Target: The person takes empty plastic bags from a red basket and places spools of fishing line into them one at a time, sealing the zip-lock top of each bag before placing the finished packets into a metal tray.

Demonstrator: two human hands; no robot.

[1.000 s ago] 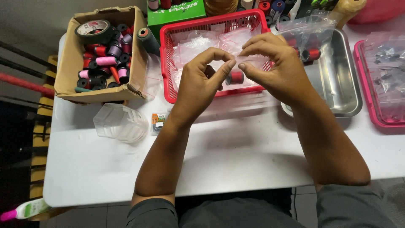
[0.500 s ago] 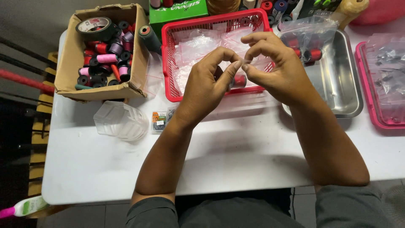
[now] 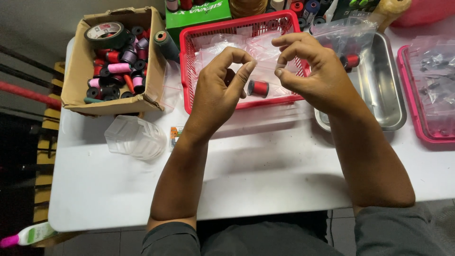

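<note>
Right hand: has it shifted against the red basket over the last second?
Yes. The right hand has drifted slightly toward the red basket's right rim, away from the left hand.

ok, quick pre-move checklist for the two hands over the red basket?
1. Left hand over the red basket: ok.
2. Right hand level with it, thumb and forefinger pinched: ok.
3. Clear bag stretched between the two hands: cannot tell, the film is too faint.
4. Red spool lying in the basket, free of both hands: ok.
5. Steel tray beside the right hand, bare part showing: ok.
6. Cardboard box of spools upright on the table: ok.
</note>
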